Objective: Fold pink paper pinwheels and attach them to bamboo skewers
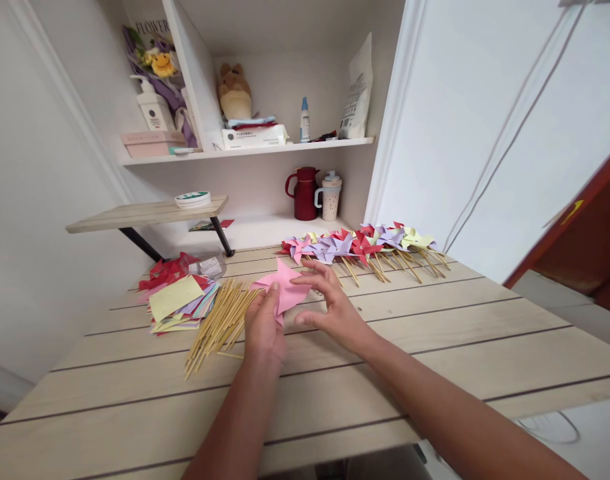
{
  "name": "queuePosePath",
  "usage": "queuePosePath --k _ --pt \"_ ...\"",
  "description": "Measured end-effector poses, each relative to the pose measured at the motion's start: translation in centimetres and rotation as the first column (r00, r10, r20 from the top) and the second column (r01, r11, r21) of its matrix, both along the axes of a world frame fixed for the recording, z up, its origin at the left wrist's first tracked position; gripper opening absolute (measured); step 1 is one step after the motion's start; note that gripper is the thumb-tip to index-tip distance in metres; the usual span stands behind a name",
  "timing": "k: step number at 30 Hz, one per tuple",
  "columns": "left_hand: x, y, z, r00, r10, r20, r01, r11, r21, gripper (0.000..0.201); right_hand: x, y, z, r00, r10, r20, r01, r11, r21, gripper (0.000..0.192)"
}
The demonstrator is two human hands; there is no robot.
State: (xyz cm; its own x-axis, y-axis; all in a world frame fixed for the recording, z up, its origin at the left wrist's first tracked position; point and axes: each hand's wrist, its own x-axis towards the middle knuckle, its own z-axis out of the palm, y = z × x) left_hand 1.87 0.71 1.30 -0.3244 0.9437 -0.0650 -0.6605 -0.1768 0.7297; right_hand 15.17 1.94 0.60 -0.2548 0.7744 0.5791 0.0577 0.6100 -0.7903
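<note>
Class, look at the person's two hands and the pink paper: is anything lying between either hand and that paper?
Nothing visible does. The left hand already grips the pink paper at its near edge, and the right hand has fingertips on it. The wooden sticks lie off to the left.

Illumination is bright, even and diffuse, with no single source visible. Shadows are soft and faint: a light one lies under the wooden sticks (219,323), another beneath the small side shelf (147,215). No glare appears on the table (435,333). Wide-angle distortion bends straight lines near the frame edges. Focus is acceptable throughout; fine detail on the upper shelf softens slightly
</note>
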Motion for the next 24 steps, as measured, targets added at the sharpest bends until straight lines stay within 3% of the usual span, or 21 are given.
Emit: queuePosePath --k 3,5,12,24 --pt "-0.07 -0.09 -0.04 0.999 -0.043 -0.021 0.043 0.999 0.001 0.028 -0.52 -0.56 0.15 0.999 -0.03 0.032 0.027 0.993 0.112 0.024" --pt "0.15 -0.15 -0.13 0.994 -0.105 -0.038 0.106 0.994 0.018 0.028 -0.84 -0.54 -0.07 0.998 -0.062 0.006 0.061 0.993 0.102 0.004" --pt "0.75 -0.01 -0.5 0.988 -0.154 -0.032 0.156 0.986 0.064 0.025 -0.65 0.25 -0.35 0.984 -0.158 -0.081 0.151 0.985 -0.085 0.013" --pt "0.76 0.02 -0.75 0.982 -0.169 -0.081 0.175 0.981 0.079 0.027 -0.46 0.25 0.03 0.952 -0.243 -0.187 0.225 0.968 -0.114 0.015"
